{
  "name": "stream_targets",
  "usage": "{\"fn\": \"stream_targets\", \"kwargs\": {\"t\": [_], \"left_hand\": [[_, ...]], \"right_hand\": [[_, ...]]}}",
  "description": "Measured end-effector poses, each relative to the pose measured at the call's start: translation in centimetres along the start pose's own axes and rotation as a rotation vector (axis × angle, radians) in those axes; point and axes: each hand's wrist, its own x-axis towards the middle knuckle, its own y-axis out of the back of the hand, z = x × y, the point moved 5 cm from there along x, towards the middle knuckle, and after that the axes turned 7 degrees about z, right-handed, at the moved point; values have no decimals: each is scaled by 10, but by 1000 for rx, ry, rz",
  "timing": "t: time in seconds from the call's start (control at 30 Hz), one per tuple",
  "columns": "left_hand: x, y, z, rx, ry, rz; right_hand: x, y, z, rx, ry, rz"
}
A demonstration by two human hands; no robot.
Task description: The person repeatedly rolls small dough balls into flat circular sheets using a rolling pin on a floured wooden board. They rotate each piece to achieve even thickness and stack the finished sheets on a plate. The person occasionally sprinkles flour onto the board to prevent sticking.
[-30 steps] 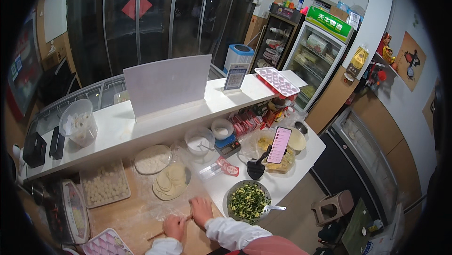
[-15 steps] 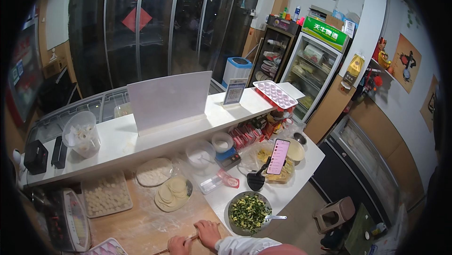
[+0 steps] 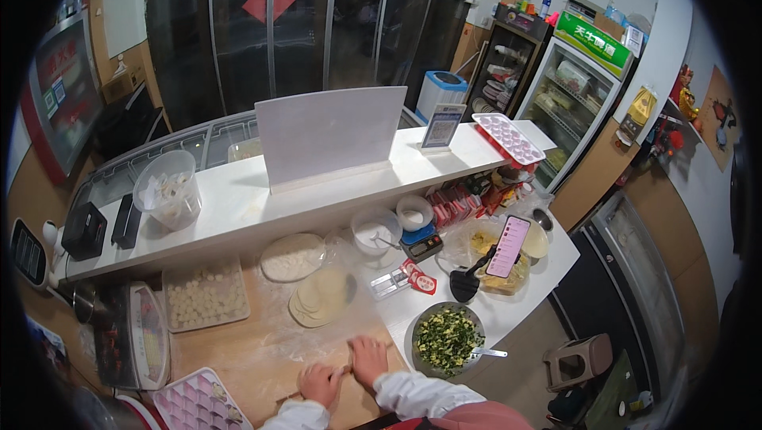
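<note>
Both hands are on a thin wooden rolling pin (image 3: 346,369) over the floured wooden board (image 3: 238,357). My left hand (image 3: 320,385) is closed round the pin nearer the lower edge, and my right hand (image 3: 368,360) is closed on its farther end, slightly blurred. Whatever dough may lie under the pin is hidden by the hands. Beyond them rests a stack of flat round dough wrappers (image 3: 317,303). Right of the hands stands a metal bowl (image 3: 418,358) of chopped greens and egg (image 3: 446,339), with a spoon (image 3: 490,352) leaning over its rim.
At the board's far left lies a tray of small dough balls (image 3: 206,299); beside it is a plate of flour (image 3: 294,257). A purple compartment tray (image 3: 190,402) lies near left. A phone (image 3: 508,247) stands on a black holder at right. A raised white counter (image 3: 333,184) runs behind.
My view has turned left and tilted downward, so the whole scene sits farther right and higher. Both hands stay on the rolling pin, with more of my left sleeve showing.
</note>
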Motion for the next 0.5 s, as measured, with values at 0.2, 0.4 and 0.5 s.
{"fn": "stream_targets", "kwargs": {"t": [0.2,0.4,0.5], "left_hand": [[0,9,2,-95,56,39],[-2,10,18,12,-64,-23],[5,8,14,125,6,-63]], "right_hand": [[2,2,-6,-78,-54,-56],[-6,2,-7,-33,-30,-32],[1,9,-9,-37,-35,108]]}}
